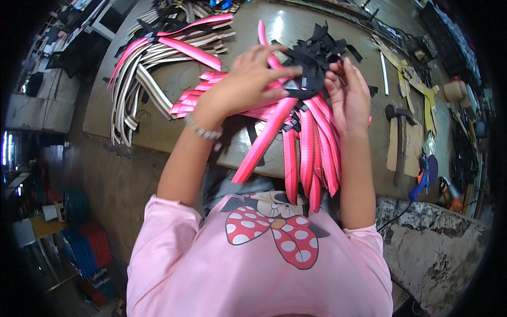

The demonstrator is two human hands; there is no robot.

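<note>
Pink webbing straps (pixel 311 142) lie in a bundle at the middle of the table, several of them hanging over its near edge. Short black straps with printed labels join them near the top. Over the bundle, my left hand (pixel 253 79) has its fingers spread, their tips beside a looped black strap (pixel 305 94). My right hand (pixel 348 95) is at the loop's right side, palm partly showing and fingers loosely curled and apart. No clear grip shows in either hand. A heap of black strap pieces (pixel 317 47) lies just beyond.
At the far left lies a bundle of beige-striped straps (pixel 153 66) with pink ones on top. A hammer (pixel 400 142) rests on cardboard at the right, near a white stick (pixel 384 74), yellow strips (pixel 430 100) and a blue-handled tool (pixel 420 185). The near table edge (pixel 211 161) is before me.
</note>
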